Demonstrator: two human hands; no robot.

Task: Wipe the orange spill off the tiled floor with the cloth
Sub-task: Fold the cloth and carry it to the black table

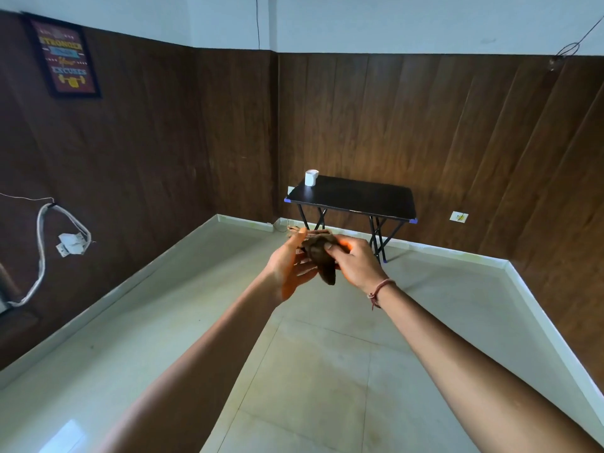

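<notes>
A dark brown cloth [318, 255] is bunched up in the air between both my hands, well above the tiled floor [320, 361]. My left hand [289, 268] supports it from the left and below, palm turned up, with orange stains on the palm and fingers. My right hand [354, 263] pinches the cloth from the right with thumb and fingers; a thread band is on that wrist. No orange spill shows on the pale floor tiles in view.
A small black folding table [376, 201] stands against the far wood-panelled wall with a white cup [311, 177] on its left corner. White cables and a plug [70, 245] hang on the left wall. A white skirting runs along the walls.
</notes>
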